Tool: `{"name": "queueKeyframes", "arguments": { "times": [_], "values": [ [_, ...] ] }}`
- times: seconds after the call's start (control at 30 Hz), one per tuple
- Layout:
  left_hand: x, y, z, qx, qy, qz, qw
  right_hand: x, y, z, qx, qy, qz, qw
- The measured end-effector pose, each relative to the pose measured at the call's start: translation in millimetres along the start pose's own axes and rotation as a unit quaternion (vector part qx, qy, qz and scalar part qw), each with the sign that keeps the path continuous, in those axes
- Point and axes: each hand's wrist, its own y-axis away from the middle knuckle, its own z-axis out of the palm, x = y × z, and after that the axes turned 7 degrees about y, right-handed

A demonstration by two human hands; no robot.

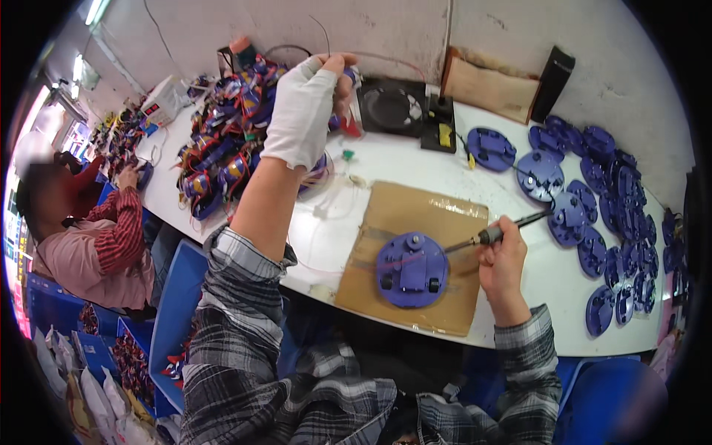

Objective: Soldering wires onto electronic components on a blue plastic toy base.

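Observation:
My left hand (302, 111), in a white fingerless glove, is raised toward the wall beyond the table. Its fingers are pinched around a thin dark wire (325, 35) that sticks up above them. My right hand (504, 261) is bare and closed around a soldering iron (489, 235). The iron's tip points left, at the right edge of a round purple plastic base (412, 270). That base lies on a brown cardboard sheet (415, 204), with small wheels and a raised housing facing up. Whether the tip touches it, I cannot tell.
Many purple bases (612, 193) crowd the table's right side. A heap of wired purple parts (230, 141) fills the left. A black soldering stand (440, 122) and a black square tray (391, 107) stand near the wall. A co-worker (96, 245) sits at far left beside blue bins (174, 319).

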Motion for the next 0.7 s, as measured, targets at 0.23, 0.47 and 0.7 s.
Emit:
{"name": "queueKeyframes", "arguments": {
  "times": [0.23,0.47,0.7],
  "values": [
    [49.2,-23.2,11.0,-0.001,0.037,0.059,0.998,-1.5,11.7,-8.2,-0.006,0.002,-0.006,1.000],
    [104.1,-34.8,-15.5,-0.355,0.332,-0.069,0.871,0.1,14.6,-0.8,-0.007,0.038,-0.020,0.999],
    [-16.2,153.0,5.6,-0.024,-0.330,0.050,0.942,0.9,18.5,11.2,-0.077,0.053,-0.026,0.995]
  ]
}}
